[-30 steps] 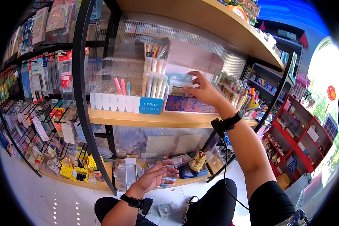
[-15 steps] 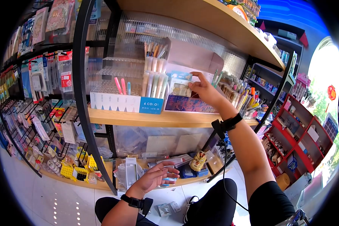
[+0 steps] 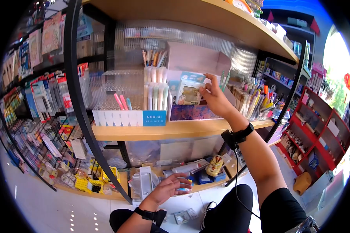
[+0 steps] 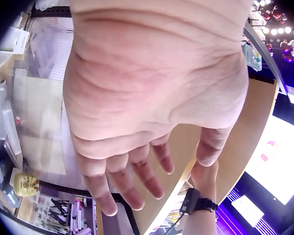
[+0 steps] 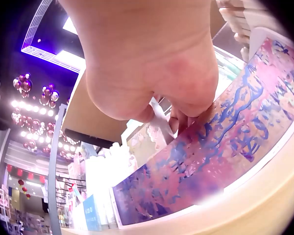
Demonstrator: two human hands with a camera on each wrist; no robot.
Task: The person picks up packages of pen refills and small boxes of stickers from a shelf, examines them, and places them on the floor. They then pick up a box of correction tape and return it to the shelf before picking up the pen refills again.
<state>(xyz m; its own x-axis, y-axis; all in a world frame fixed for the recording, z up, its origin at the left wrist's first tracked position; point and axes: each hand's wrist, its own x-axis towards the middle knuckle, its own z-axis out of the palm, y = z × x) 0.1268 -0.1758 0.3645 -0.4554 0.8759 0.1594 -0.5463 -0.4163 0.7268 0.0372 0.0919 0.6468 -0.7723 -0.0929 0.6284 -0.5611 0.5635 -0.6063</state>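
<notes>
In the head view my right hand [image 3: 217,98] pinches the right edge of a small blue-and-white box [image 3: 189,86] with a clear front panel and pale yellowish contents. The box stands upright just over the front wall of a purple-and-pink patterned display box [image 3: 194,112]. From the right wrist view, the thumb and fingers meet at the small box's edge, behind the patterned wall [image 5: 186,171]; the palm hides much of it. My left hand [image 3: 170,189] hovers below the shelf with its fingers loosely spread and nothing in them, as the left wrist view of the palm [image 4: 157,83] confirms.
Left of the display box stands a pen rack [image 3: 128,117] marked "6 COLO", with pink and blue pens. Several pens and markers [image 3: 256,99] fill holders on the right. A wooden shelf [image 3: 163,130] runs beneath; a black post [image 3: 76,85] rises at left.
The small box has come up and forward in my right hand, and its front now shows more fully. The head view has shifted a little. My left hand keeps its loose pose.
</notes>
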